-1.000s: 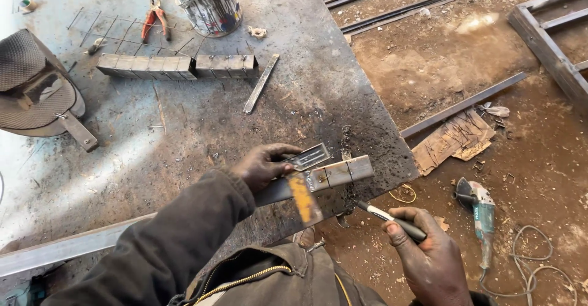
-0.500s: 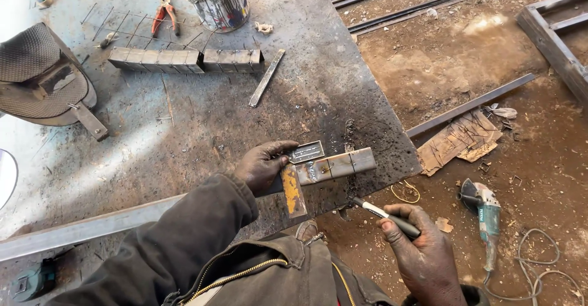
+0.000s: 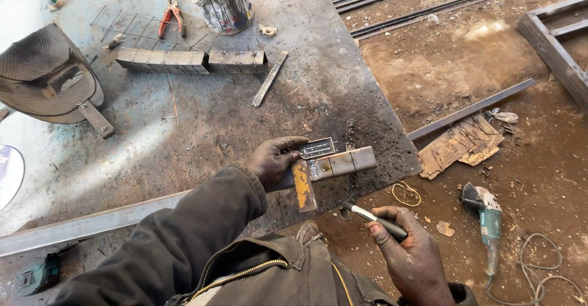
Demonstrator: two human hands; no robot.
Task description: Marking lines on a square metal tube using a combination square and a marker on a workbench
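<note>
A long steel tube (image 3: pixel 343 163) lies along the near edge of the metal table (image 3: pixel 214 122), its cut end poking toward the table's corner. A small set square (image 3: pixel 306 174) sits against it, the rusty orange blade hanging down over the tube's near side and the grey stock resting on top. The left hand (image 3: pixel 272 159) clamps square and tube together, fingers curled over the top and pressed close, thumb out of sight beneath. The right hand (image 3: pixel 407 251) hovers just off the table edge, apart from the tube, pinching a marker pen (image 3: pixel 373 218) between thumb and bent fingers, tip aimed toward the tube's end.

Farther back on the table lie two short lengths of marked tube (image 3: pixel 191 61) end to end, a flat bar (image 3: pixel 269 79) at a slant, red pliers (image 3: pixel 171 17) and a paint tin (image 3: pixel 222 1) (well spattered). A welding mask (image 3: pixel 46 76) rests at the left. Down on the dirt floor, an angle grinder (image 3: pixel 484 211) lies with its cord coiled nearby.
</note>
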